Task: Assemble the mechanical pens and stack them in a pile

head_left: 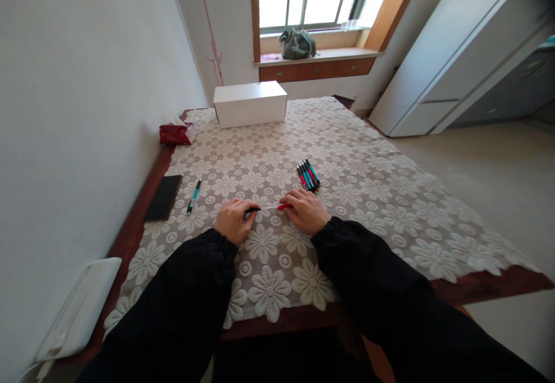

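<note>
Near the front of the lace-covered table, my left hand pinches the black grip section of a pen. Across from it, my right hand is closed on the red pen barrel. A thin pale refill spans the gap between the two parts. Just beyond my right hand lies a bunch of pens, teal, red and black, side by side. One teal and black pen rests alone to the left of my left hand.
A dark flat notebook-like object lies by the table's left edge. Behind it sits a red packet, with a white box at the far end. A white power strip-like device is at the near left. The flowered lace tablecloth covers the table.
</note>
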A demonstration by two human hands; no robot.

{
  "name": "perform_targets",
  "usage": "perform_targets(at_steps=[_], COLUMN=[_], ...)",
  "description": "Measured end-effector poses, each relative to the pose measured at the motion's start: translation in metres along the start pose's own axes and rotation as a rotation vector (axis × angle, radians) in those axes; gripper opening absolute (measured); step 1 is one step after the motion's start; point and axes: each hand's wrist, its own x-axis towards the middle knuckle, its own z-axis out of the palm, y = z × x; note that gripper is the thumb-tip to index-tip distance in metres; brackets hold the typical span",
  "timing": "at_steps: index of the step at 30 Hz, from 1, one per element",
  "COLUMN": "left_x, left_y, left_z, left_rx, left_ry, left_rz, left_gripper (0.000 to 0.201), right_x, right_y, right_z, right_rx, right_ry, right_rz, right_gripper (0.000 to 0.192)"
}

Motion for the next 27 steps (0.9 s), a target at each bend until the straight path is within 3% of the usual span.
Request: perform_targets(at_steps=[2, 8, 27], left_x=[0.0, 0.0, 0.0], left_y=[0.0, -0.001, -0.001], left_z=[0.0, 0.001, 0.001], left_rx=[-0.001, -0.015, -0.156], left_ry=[-0.011, -0.029, -0.056], left_rz=[0.0, -0.009, 0.141], left_gripper=[0.014, 0.014, 0.012], right_x=[0.0, 0.001, -0.001], right_y=[0.001, 0.0, -0.018], right_z=[0.001, 0.0, -0.002], right_rx=[-0.007, 0.021, 0.2], right_ry=[-0.023, -0.019, -0.057], right_rz=[0.009, 0.043, -0.114], right_gripper=[0.004, 0.005, 0.01])
